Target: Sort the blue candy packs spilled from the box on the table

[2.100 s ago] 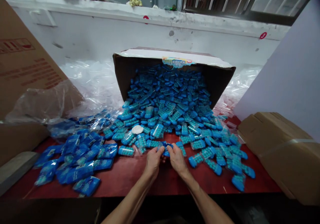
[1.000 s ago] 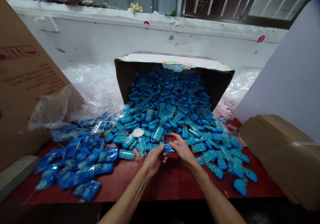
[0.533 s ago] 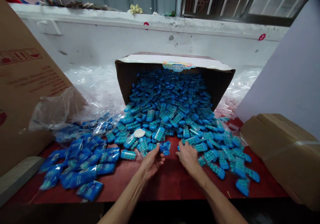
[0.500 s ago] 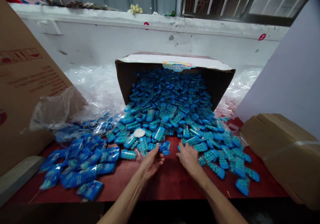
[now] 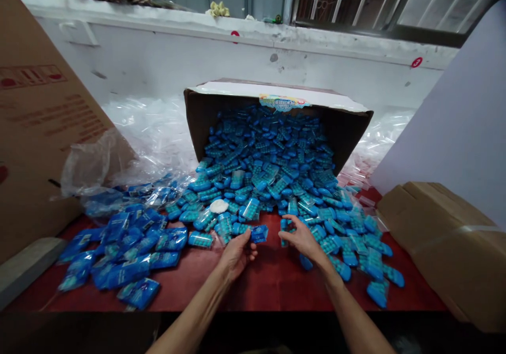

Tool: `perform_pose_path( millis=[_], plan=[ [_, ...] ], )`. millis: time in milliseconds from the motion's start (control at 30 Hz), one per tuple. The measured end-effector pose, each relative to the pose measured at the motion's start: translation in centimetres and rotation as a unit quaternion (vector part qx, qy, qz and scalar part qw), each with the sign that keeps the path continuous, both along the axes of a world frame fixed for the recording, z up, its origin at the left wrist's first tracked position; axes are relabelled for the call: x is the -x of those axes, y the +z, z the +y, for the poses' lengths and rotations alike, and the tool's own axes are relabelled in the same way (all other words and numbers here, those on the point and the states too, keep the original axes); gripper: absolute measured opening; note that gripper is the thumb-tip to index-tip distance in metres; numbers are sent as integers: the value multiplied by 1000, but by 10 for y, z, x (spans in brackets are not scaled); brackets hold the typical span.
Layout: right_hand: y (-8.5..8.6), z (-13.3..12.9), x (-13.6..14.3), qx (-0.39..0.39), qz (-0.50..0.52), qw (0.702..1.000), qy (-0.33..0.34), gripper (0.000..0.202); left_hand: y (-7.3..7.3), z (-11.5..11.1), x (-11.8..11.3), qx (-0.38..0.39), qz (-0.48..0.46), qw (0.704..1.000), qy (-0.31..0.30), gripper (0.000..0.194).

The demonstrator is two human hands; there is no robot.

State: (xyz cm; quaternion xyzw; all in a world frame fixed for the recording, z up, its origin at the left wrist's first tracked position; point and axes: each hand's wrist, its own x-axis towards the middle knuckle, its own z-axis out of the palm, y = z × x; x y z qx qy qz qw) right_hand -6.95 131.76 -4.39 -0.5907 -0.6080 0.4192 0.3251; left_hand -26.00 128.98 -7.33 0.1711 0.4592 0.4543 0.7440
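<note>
My left hand (image 5: 237,255) pinches a small printed blue plastic pouch (image 5: 259,233) between thumb and fingers. Opposite it, a little apart, my right hand (image 5: 303,239) grips a small blue case with teal balls (image 5: 283,230), seen narrow side on. Many more such blue cases (image 5: 272,177) spill out of a cardboard box (image 5: 358,133) lying on its side behind my hands. To the left lies a pile of blue pouches (image 5: 130,272), some showing teal contents. A white round piece (image 5: 219,206) rests on the loose cases.
Clear plastic bags (image 5: 152,133) heap up behind and left of the pile. A tall carton (image 5: 43,117) stands at the left, a closed brown box (image 5: 446,243) at the right. The red tabletop (image 5: 261,291) ends close in front of me.
My right hand has come away from the loose cases, a case now between its thumb and fingers. My left hand still holds the pouch in nearly the same place.
</note>
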Motion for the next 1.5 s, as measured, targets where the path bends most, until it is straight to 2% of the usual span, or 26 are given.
perform_pose_path(
  millis=[100,167,267,367,600,833,967,1233,1500],
  plan=[
    [5,-5,5,29,192,979,-68,41,-1,0,-2,-4,-6,1000,-1,22],
    [12,-10,11,34,282,955,-81,39,-1,-1,-3,-1,-11,1000,0,22],
    [19,-18,20,45,365,928,-67,42,0,-3,-6,6,-22,1000,-1,22],
    [19,-22,27,51,401,913,-44,42,0,-4,-7,1,-31,1000,-1,22],
    [5,-21,29,19,374,926,-49,44,0,-6,-6,-13,-33,999,3,21],
    [1,-27,31,-34,352,932,-77,46,2,-1,-3,-54,-12,998,5,21],
    [-1,-29,32,-28,361,930,-71,53,2,1,-1,-78,0,997,-3,23],
    [0,-34,34,-29,355,930,-95,47,5,0,1,-75,5,997,2,28],
    [-10,-38,38,-90,280,948,-120,46,7,-2,-1,-89,-4,996,31,29]
  ],
)
